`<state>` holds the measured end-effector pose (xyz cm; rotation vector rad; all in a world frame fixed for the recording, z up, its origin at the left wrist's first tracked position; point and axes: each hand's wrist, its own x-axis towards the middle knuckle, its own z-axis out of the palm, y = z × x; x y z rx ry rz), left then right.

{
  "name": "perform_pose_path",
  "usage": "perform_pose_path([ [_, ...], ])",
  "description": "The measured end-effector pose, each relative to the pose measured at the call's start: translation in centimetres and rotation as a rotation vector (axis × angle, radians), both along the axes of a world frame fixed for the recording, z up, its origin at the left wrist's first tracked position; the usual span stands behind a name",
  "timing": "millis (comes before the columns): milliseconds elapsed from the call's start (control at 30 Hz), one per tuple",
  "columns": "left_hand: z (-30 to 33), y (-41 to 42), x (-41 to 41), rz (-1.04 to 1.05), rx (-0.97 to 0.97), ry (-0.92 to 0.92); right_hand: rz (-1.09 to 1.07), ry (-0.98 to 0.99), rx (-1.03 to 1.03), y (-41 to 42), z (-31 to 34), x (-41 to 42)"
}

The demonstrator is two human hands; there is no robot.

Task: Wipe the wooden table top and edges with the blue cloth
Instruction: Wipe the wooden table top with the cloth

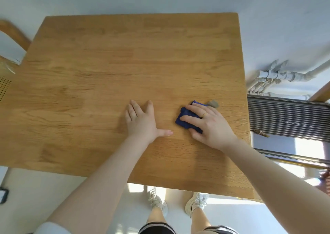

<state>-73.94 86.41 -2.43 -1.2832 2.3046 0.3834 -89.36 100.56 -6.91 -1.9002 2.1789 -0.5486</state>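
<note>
The wooden table fills most of the view, its near edge just above my feet. A crumpled blue cloth lies on the top toward the right side. My right hand lies flat on the cloth and presses it to the wood with spread fingers; a ring shows on one finger. A small grey corner sticks out past the fingertips. My left hand rests palm down on the bare wood, fingers straight, a short way left of the cloth.
A wooden chair stands at the table's left side. A ribbed metal radiator and white pipes sit close to the right edge. A white wall lies behind the far edge. My shoes stand on the pale floor below.
</note>
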Motion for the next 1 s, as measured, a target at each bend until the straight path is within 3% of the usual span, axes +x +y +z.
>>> perform_pose_path([
  [133, 0.0, 0.7, 0.1, -0.031, -0.055, -0.001, -0.241, 0.046, -0.021, -4.7, 0.0, -5.7],
  [267, 0.4, 1.5, -0.2, -0.059, -0.013, 0.021, -0.317, 0.064, 0.038, -6.6, 0.5, -7.6],
  [433, 1.4, 1.2, -2.1, -0.010, 0.111, -0.011, -0.034, -0.037, 0.003, 0.3, 1.1, -2.8],
  [567, 1.6, 2.2, -4.1, -0.099, 0.147, 0.106, 0.147, -0.150, 0.041, 3.3, 1.4, -3.7],
  [667, 0.7, 3.8, -5.0, -0.109, 0.138, 0.166, 0.032, -0.115, -0.023, 2.0, 0.8, -6.5],
  [833, 0.0, 5.4, -5.8, -0.058, 0.092, 0.098, -0.248, -0.091, -0.021, -1.0, 1.2, -9.5],
  [1000, 0.2, 5.7, -5.8, -0.028, 0.104, 0.113, -0.085, -0.102, -0.004, 4.3, 1.4, -5.1],
])
